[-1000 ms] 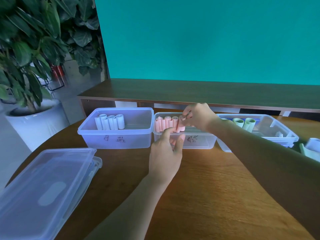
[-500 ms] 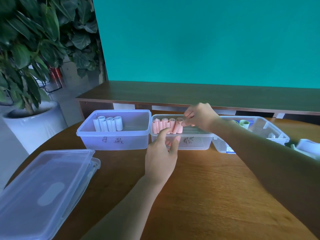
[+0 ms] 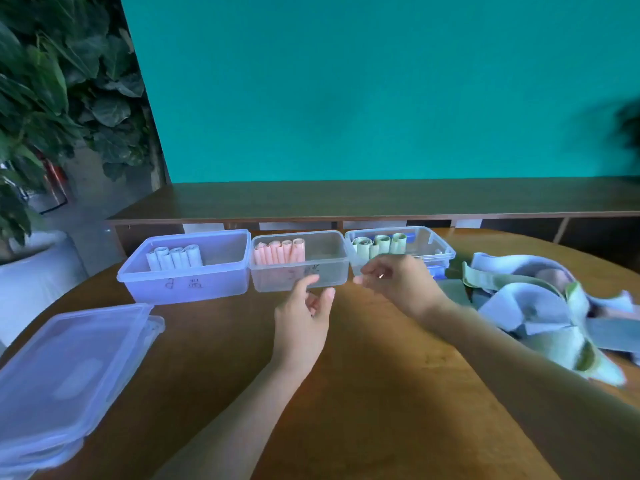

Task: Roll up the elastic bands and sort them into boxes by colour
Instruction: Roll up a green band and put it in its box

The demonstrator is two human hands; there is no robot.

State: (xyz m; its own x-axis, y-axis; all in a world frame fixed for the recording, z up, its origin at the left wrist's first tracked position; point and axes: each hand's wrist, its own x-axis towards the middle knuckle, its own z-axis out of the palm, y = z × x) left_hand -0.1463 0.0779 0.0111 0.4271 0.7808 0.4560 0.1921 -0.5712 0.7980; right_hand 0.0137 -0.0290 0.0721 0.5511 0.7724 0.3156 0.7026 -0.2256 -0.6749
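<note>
Teal wall behind, round wooden table [image 3: 363, 393] in front, three boxes in a row at its far side: white rolls [image 3: 175, 257] left, pink rolls [image 3: 280, 251] in the middle, green rolls [image 3: 379, 244] right. Both hands are empty, fingers loosely curled; the left hand [image 3: 304, 322] hovers before the pink box [image 3: 300, 263], the right hand [image 3: 398, 282] before the green box [image 3: 436, 245]. Unrolled bands [image 3: 540, 313] lie in a tangled heap off to the right, strips running every way. I'd judge the right hand nearer, so it should reach sideways for the next band
</note>
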